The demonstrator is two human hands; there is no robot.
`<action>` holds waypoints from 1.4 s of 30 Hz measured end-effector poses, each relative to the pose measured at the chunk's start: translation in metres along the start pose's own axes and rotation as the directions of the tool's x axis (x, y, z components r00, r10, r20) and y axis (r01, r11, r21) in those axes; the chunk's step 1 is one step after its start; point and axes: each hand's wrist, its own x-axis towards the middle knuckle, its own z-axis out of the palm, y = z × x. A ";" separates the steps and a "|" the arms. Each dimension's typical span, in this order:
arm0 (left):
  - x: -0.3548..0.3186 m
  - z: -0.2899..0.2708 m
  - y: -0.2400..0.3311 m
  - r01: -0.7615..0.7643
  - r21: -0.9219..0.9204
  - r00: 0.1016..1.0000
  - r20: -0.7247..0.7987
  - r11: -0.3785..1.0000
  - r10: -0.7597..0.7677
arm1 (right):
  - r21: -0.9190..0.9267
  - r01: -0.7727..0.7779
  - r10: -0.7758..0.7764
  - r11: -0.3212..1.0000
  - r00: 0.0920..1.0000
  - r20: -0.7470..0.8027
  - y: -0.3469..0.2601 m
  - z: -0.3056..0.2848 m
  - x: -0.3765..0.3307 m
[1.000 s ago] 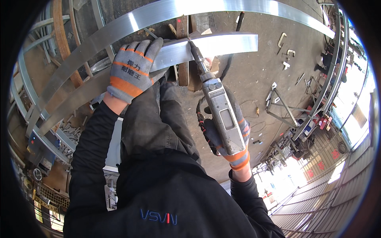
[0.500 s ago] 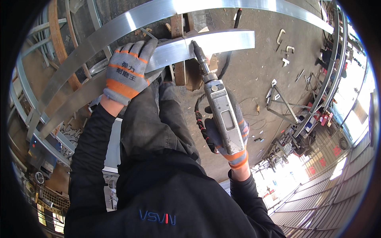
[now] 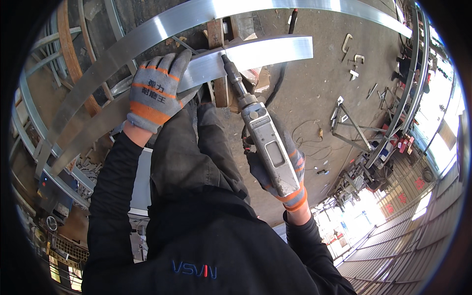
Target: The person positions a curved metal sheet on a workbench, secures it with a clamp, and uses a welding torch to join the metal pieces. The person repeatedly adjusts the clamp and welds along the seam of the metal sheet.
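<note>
A long, curved, shiny metal bar (image 3: 270, 49) lies across the upper part of the view. My left hand (image 3: 155, 91), in a grey and orange glove, is closed over the bar left of its middle, with the fingers together at the far edge. In my gloved right hand (image 3: 296, 160) is a grey metal welding gun (image 3: 268, 140), its body hiding part of the palm. The gun's dark nozzle points away from me and its tip is at the bar's surface, beside a thin seam line. Whether it touches cannot be told.
A second, longer curved metal strip (image 3: 246, 7) arches beyond the bar. Wooden supports (image 3: 221, 91) stand beneath. A dark cable (image 3: 280, 81) runs near the gun. Clamps (image 3: 347, 43) lie on the floor to the right, near a metal frame (image 3: 351, 130). My legs (image 3: 177, 147) are close below the bar.
My right hand has shifted the welding gun left, and its nozzle tip has slid a short way left along the bar. My left hand keeps its place on the bar.
</note>
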 end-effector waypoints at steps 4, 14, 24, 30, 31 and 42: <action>-0.001 0.000 -0.001 -0.009 -0.012 1.000 -0.010 1.000 0.009 | 0.066 -0.124 0.125 0.990 0.992 0.002 -0.002 0.003 0.001; -0.001 0.001 -0.003 -0.003 0.021 1.000 0.011 1.000 0.003 | -0.091 -0.068 0.070 0.994 0.997 0.021 0.002 0.002 0.003; -0.001 0.004 -0.005 -0.006 0.018 1.000 0.001 1.000 0.006 | -0.059 -0.030 0.029 0.998 0.999 -0.025 -0.007 0.006 0.005; -0.001 0.004 -0.004 -0.009 0.017 1.000 -0.003 1.000 0.009 | -0.019 -0.079 0.079 0.997 0.997 -0.024 -0.003 0.010 0.007; -0.001 0.004 -0.004 -0.007 0.019 1.000 -0.001 1.000 0.007 | -0.019 -0.067 0.066 0.998 0.998 -0.024 -0.002 0.009 0.008; 0.000 0.001 -0.003 -0.013 0.017 1.000 -0.015 1.000 0.014 | -0.077 -0.074 0.071 0.994 0.997 -0.040 -0.007 0.000 0.005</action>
